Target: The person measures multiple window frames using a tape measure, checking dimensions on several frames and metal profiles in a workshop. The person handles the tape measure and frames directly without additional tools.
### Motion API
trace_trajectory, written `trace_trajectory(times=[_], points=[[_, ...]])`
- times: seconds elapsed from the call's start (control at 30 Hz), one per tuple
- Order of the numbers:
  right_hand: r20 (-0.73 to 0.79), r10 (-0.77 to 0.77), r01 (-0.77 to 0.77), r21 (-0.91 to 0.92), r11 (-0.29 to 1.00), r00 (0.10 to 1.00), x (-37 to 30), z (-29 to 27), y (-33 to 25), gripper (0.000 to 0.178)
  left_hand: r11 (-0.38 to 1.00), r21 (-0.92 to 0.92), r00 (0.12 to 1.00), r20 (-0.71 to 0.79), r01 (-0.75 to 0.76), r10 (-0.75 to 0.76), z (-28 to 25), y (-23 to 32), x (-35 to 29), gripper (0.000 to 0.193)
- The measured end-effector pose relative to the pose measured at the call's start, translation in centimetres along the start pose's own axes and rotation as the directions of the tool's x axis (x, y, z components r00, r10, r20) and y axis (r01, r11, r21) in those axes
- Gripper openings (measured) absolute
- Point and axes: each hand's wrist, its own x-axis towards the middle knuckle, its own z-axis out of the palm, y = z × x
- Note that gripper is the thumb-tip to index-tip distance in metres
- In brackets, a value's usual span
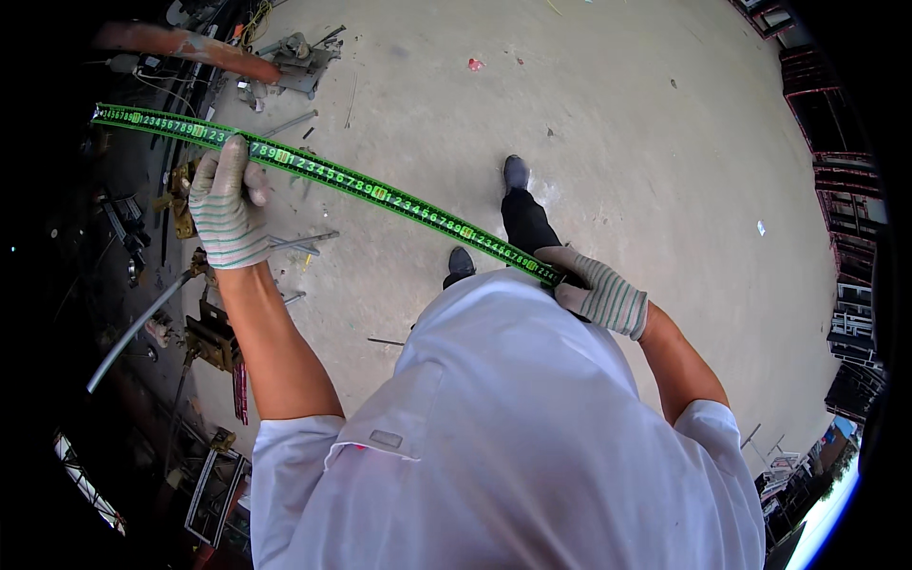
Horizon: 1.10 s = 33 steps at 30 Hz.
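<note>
A bright green tape measure point(380, 193) is drawn out across the view, its blade slanting from the upper left down to my right hand. My left hand point(229, 204), in a striped white work glove, pinches the blade some way in from its free end. My right hand point(600, 290), gloved the same way, is closed at the other end of the blade. The tape's case is mostly hidden under those fingers. Below the blade are my two dark shoes point(516, 173) on the concrete floor point(665, 190).
Along the left stand metal machine parts, with a rusty pipe point(190, 49) above and a grey tube point(138, 332) lower down. Metal rods point(304, 242) lie on the floor by my left arm. Stacked dark frames point(841, 180) line the right side. A red scrap point(476, 65) lies far ahead.
</note>
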Motion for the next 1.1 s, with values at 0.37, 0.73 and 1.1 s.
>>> trace_trajectory(times=[0.37, 0.73, 1.1], points=[[0.040, 0.023, -0.014, -0.221, 0.975, 0.999, 6.0, -19.6, -6.2, 0.053, 0.996, -0.085, 0.993, -0.118, -0.018, 0.008, 12.4, -0.2, 11.1, 0.017], [-0.048, 0.048, -0.053, -0.107, 0.993, 0.998, 8.3, -31.4, -9.8, 0.047, 0.998, 0.015, 0.996, -0.070, -0.059, 0.060, 22.2, 0.7, 19.9, 0.016], [-0.320, -0.279, 0.154, -0.364, 0.918, 0.905, 17.5, -40.0, -28.7, 0.040, 0.982, -0.161, 0.995, -0.022, -0.099, 0.097, 31.2, -0.1, 35.3, 0.025]])
